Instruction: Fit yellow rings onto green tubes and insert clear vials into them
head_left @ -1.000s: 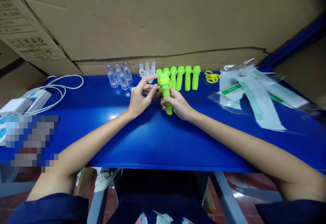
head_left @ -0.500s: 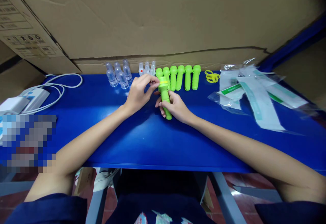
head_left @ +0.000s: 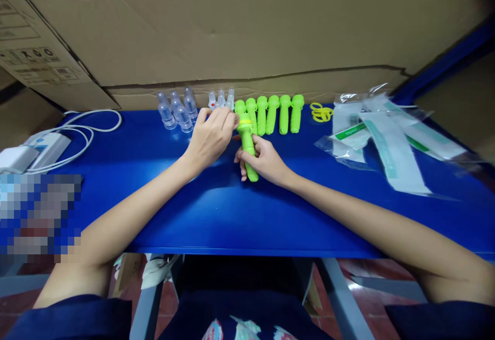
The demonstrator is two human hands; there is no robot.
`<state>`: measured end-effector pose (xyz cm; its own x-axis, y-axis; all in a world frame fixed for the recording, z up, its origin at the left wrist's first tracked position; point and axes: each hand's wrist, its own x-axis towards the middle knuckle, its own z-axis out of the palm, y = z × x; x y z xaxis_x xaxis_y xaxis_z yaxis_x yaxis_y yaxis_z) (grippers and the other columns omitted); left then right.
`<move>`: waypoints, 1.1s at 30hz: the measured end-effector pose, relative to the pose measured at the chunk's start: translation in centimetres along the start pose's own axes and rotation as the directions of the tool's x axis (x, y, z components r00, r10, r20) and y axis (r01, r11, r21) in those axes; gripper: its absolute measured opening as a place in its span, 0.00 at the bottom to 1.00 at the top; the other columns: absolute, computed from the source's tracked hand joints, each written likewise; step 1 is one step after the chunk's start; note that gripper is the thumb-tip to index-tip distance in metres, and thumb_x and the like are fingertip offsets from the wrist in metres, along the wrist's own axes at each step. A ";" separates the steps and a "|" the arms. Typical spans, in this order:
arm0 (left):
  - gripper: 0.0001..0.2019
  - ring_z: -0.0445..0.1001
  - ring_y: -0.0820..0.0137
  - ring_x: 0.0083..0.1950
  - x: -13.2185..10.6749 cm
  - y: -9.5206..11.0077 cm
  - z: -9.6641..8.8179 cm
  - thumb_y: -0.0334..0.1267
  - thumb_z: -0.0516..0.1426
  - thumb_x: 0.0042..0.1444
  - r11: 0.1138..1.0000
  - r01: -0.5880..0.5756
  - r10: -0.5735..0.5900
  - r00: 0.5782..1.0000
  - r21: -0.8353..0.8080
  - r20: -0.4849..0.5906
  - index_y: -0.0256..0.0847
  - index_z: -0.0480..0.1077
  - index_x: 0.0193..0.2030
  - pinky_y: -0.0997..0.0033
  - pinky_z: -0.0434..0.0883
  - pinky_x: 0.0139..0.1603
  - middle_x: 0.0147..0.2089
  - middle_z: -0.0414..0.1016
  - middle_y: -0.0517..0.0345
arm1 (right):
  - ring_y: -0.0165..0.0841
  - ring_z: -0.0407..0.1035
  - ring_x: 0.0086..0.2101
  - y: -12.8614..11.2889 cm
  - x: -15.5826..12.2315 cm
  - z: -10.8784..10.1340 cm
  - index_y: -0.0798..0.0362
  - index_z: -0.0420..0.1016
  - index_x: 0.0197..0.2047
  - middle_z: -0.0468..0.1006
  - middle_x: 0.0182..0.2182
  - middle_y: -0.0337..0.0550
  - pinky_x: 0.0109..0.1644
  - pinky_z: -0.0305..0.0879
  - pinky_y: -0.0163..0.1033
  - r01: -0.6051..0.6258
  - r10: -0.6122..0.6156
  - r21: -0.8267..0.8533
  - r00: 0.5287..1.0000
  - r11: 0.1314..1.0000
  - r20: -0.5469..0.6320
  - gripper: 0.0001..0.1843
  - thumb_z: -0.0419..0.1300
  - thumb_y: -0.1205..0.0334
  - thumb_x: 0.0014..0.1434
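My right hand (head_left: 263, 160) is wrapped round the lower body of a bright green torch-shaped plastic piece (head_left: 247, 144), which carries a yellow ring near its head. My left hand (head_left: 211, 136) has its fingers bunched at that head, pinching at the yellow ring. Just behind, several more green pieces (head_left: 273, 114) lie side by side in a row on the blue table (head_left: 216, 211). A small pile of yellow rings (head_left: 320, 113) lies to the right of the row.
Clear plastic caps (head_left: 176, 110) and small white parts (head_left: 220, 99) stand at the back left. Plastic packets (head_left: 382, 136) lie at the right, a white power strip and cable (head_left: 46, 144) at the left. Cardboard boxes (head_left: 232, 25) wall off the back.
My left hand went from fingers spread beside the green piece to fingers closed on its head. Both hands and the piece shifted slightly left.
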<state>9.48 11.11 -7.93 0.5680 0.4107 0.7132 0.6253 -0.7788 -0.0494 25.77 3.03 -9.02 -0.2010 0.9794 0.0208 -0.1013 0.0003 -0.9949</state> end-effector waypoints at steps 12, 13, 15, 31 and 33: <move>0.12 0.77 0.58 0.50 -0.2 0.1 0.8 0.33 0.45 0.72 0.988 0.048 -0.040 0.997 -0.143 0.061 0.41 0.69 0.45 0.48 0.67 0.63 0.44 0.76 0.50 | 0.29 0.72 0.19 0.5 -0.5 1.1 0.47 0.57 0.49 0.74 0.28 0.30 0.24 0.78 0.42 -0.028 0.029 0.052 0.999 0.998 -0.029 0.30 0.72 0.49 0.55; 0.12 0.77 0.58 0.51 -0.3 0.1 0.9 0.34 0.45 0.72 0.987 0.049 -0.040 0.997 -0.156 0.062 0.41 0.68 0.45 0.48 0.66 0.63 0.44 0.76 0.50 | 0.29 0.72 0.20 0.7 -0.6 1.2 0.46 0.56 0.48 0.74 0.28 0.30 0.24 0.78 0.42 -0.032 0.033 0.057 0.999 0.998 -0.020 0.30 0.71 0.49 0.56; 0.11 0.77 0.59 0.51 -0.4 0.2 1.1 0.34 0.45 0.73 0.983 0.057 -0.047 0.997 -0.174 0.062 0.41 0.68 0.45 0.49 0.66 0.63 0.44 0.75 0.51 | 0.28 0.71 0.20 1.0 -0.6 1.2 0.46 0.55 0.47 0.74 0.29 0.29 0.24 0.78 0.41 -0.037 0.037 0.064 0.999 0.997 -0.006 0.28 0.70 0.48 0.57; 0.14 0.75 0.63 0.45 -1.2 0.5 1.3 0.36 0.43 0.76 0.990 0.064 -0.060 0.998 -0.124 0.035 0.42 0.67 0.43 0.57 0.65 0.59 0.42 0.77 0.52 | 0.29 0.71 0.19 1.7 -0.4 1.0 0.46 0.57 0.48 0.71 0.26 0.28 0.22 0.77 0.39 -0.043 0.044 0.022 0.996 0.999 -0.084 0.23 0.67 0.53 0.59; 0.15 0.75 0.64 0.44 -0.9 0.3 0.7 0.42 0.44 0.77 0.988 0.064 -0.065 0.998 -0.139 0.002 0.43 0.68 0.43 0.56 0.66 0.59 0.41 0.77 0.54 | 0.29 0.69 0.17 1.5 -0.3 0.5 0.47 0.60 0.49 0.72 0.24 0.29 0.19 0.71 0.37 0.011 -0.029 -0.119 0.988 0.993 -0.150 0.20 0.66 0.57 0.60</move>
<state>9.56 10.83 -9.04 0.5274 0.4611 0.7137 0.5801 -0.8091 0.0941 25.21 2.66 -10.49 -0.0498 0.9982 0.0345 0.0137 0.0352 -0.9993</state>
